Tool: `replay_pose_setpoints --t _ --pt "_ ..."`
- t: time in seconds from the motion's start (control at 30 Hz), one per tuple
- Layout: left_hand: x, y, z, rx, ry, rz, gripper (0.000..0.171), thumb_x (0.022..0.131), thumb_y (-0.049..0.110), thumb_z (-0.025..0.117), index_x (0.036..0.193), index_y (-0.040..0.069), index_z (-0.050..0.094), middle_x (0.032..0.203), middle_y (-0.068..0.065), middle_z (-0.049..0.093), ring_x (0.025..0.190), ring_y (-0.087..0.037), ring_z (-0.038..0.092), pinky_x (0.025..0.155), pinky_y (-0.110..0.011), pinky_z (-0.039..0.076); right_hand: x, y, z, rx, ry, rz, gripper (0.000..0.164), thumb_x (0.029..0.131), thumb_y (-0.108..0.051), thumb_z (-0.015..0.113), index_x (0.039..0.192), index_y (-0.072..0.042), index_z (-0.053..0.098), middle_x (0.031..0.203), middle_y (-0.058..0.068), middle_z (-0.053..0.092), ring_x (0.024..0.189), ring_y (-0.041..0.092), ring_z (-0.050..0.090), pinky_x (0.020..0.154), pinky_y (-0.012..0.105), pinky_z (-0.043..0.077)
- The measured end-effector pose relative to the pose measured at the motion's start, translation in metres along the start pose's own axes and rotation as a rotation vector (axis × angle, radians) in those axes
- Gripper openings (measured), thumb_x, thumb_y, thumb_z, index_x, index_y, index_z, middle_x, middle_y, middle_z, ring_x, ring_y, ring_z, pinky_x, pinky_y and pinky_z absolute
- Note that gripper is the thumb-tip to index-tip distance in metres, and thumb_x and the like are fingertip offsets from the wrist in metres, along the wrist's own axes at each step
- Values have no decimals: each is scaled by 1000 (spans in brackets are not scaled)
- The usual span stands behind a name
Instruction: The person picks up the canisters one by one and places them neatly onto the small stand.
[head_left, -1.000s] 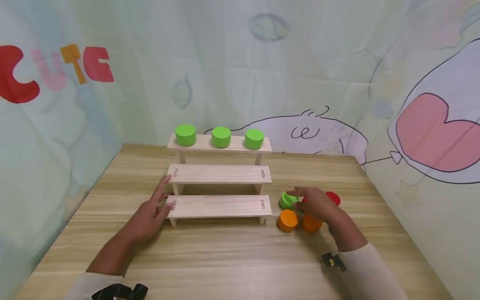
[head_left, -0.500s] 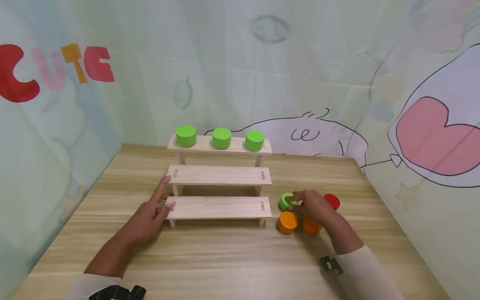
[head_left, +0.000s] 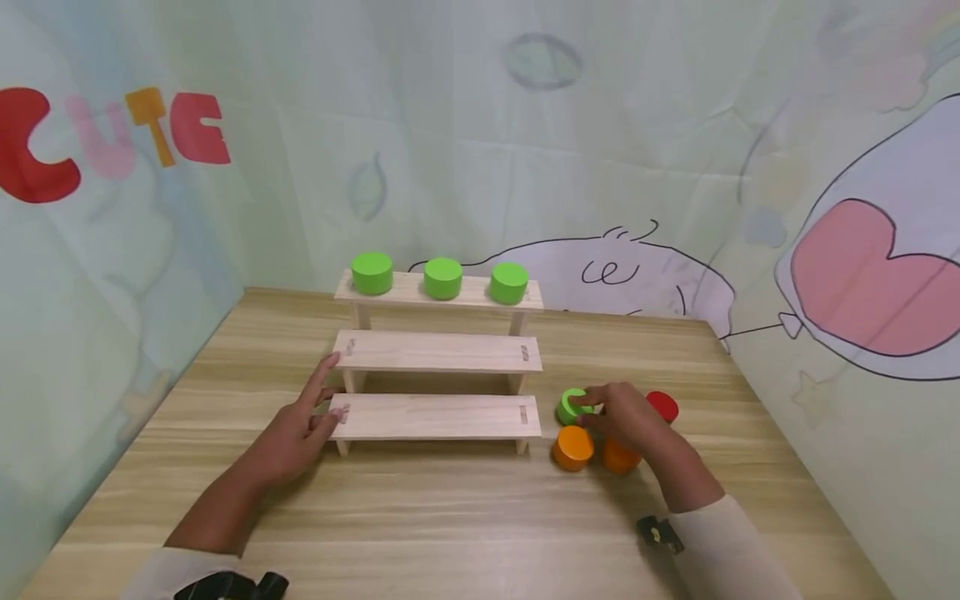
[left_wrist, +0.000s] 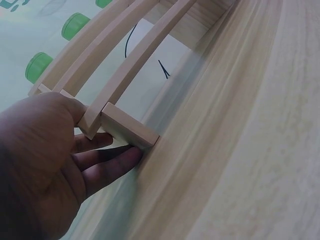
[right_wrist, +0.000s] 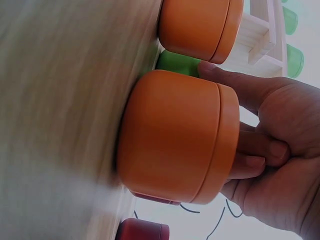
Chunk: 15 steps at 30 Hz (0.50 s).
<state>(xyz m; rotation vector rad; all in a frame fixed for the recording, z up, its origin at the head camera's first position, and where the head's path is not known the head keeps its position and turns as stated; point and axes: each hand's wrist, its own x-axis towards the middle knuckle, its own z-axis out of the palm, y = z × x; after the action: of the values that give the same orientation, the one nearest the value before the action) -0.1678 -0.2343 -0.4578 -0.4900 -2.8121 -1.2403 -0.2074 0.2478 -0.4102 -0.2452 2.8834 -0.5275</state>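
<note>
A three-step wooden display rack (head_left: 438, 417) stands on the table. My left hand (head_left: 292, 442) grips its left end: the thumb lies on the lowest step, the index finger reaches the middle step, and other fingers touch the leg (left_wrist: 130, 125). On the top step stand three green jars (head_left: 442, 278) in a row. Right of the rack, my right hand (head_left: 626, 415) pinches another green jar (head_left: 572, 407), still standing on the table, between thumb and index finger. Nearest that hand are two lidded orange jars (right_wrist: 175, 135). The far side of the pinched jar is hidden in the right wrist view.
A red jar (head_left: 663, 406) stands just beyond the right hand, and another dark red one (right_wrist: 155, 197) shows partly behind the orange jar. Printed cloth walls (head_left: 465, 150) close off the back and sides of the wooden table (head_left: 420, 525).
My right hand has lowered slightly and drawn its thumb and index finger onto the green jar. The left hand stays on the rack, and the top-step jars have not moved.
</note>
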Motion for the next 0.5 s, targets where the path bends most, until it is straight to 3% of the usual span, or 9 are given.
replay_pose_setpoints --t 0.3,0.5 --pt "-2 1 0 -4 5 -4 79 105 20 47 157 42 -8 145 -34 46 101 -33 72 81 -44 57 0 0 2 -14 35 -77 38 86 -26 78 123 -30 71 131 4 68 107 24 67 92 41 56" --pt "-1 0 0 1 8 1 78 105 21 47 157 42 -8 145 -33 47 95 -25 73 78 -37 56 -3 3 0 -50 200 -233 38 88 -27 76 125 -26 70 131 11 67 122 34 63 99 51 52"
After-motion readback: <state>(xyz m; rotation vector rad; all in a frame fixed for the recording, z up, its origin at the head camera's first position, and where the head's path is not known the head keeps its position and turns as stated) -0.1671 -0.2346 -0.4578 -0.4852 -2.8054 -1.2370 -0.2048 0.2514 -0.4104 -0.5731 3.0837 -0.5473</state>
